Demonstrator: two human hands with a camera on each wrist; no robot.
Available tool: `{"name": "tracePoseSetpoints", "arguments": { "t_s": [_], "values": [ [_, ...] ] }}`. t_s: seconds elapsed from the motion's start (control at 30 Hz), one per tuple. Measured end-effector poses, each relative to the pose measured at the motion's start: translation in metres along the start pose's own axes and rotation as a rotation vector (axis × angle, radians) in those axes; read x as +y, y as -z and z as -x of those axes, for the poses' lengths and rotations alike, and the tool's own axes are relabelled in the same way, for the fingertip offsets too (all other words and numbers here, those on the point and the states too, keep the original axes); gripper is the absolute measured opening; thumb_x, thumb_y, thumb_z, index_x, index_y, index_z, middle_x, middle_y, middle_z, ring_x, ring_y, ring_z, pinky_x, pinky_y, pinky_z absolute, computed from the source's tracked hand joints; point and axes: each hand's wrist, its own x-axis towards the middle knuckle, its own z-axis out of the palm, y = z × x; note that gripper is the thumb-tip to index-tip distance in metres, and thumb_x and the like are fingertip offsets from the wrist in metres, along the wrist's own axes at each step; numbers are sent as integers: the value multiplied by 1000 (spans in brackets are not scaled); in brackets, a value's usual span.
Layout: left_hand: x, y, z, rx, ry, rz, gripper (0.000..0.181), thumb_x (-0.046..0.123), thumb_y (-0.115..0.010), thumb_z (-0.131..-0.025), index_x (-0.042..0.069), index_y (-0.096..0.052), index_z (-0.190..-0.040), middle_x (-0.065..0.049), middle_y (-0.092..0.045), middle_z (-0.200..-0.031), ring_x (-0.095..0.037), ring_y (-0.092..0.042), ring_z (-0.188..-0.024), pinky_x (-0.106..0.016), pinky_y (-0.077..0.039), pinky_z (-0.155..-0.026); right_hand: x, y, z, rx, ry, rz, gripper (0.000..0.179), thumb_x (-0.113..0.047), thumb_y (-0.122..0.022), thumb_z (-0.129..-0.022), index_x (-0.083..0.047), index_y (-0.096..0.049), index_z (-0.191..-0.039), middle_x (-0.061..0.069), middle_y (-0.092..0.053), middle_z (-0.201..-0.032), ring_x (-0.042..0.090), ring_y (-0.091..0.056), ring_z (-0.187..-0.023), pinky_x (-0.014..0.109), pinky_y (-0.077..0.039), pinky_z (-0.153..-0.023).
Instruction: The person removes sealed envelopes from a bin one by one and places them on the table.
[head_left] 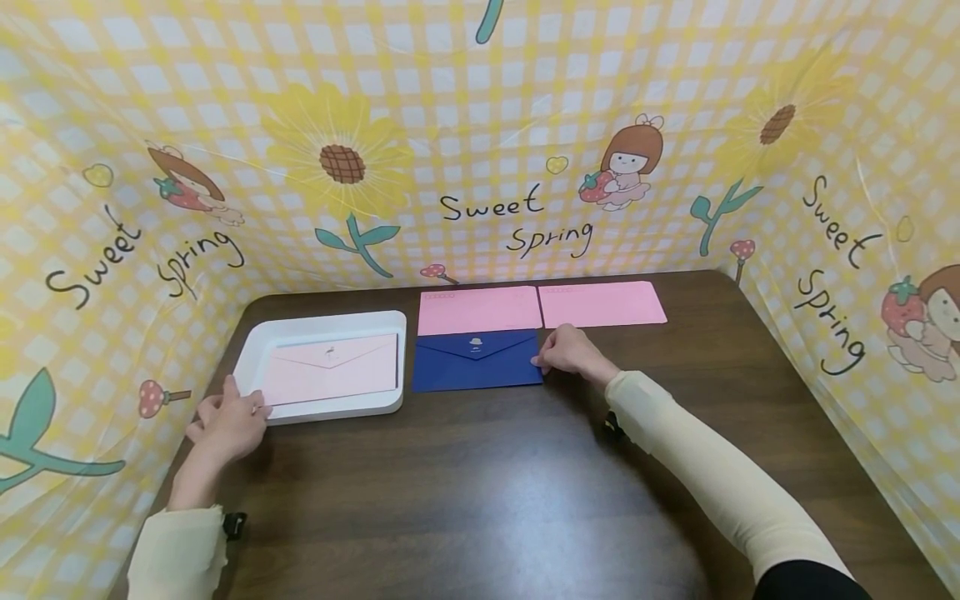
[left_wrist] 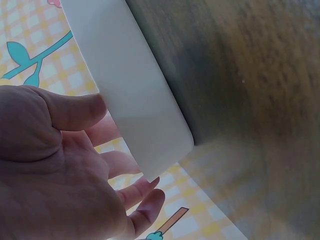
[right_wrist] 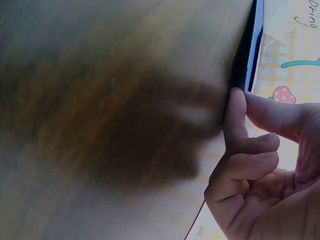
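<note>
My left hand (head_left: 232,421) grips the left front corner of a white tray (left_wrist: 132,85), thumb on one side of the rim and fingers on the other. In the tray lies a pale pink envelope (head_left: 333,375) with a pointed flap; a thin dark edge shows along its right side. My right hand (head_left: 570,350) pinches the right edge of a dark blue envelope (head_left: 476,373) between thumb and index finger, the other fingers curled in. This envelope lies right of the tray, flap side up. In the right wrist view it is seen nearly edge-on (right_wrist: 245,60).
Behind the blue envelope, a pink envelope (head_left: 480,310) lies beside a second pink envelope (head_left: 603,305) near the table's back edge. Yellow checked cloth (head_left: 480,142) walls off the back and both sides of the dark wooden table (head_left: 450,500).
</note>
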Motion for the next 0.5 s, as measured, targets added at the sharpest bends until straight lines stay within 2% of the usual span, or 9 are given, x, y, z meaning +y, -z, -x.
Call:
{"name": "tracePoseSetpoints", "arguments": {
  "t_s": [0.5],
  "values": [
    [1,1,0,-9,20,1,50,15,-43,-109,-18,-37,-145,-44,17,-159,-70,6,-137,-83,2,-101,0,2,1,-3,-2,16,28,-21,-77,-97,-5,-76,-74,9,-71,-70,26,-63,-70,36,-48,-65]
  ]
}}
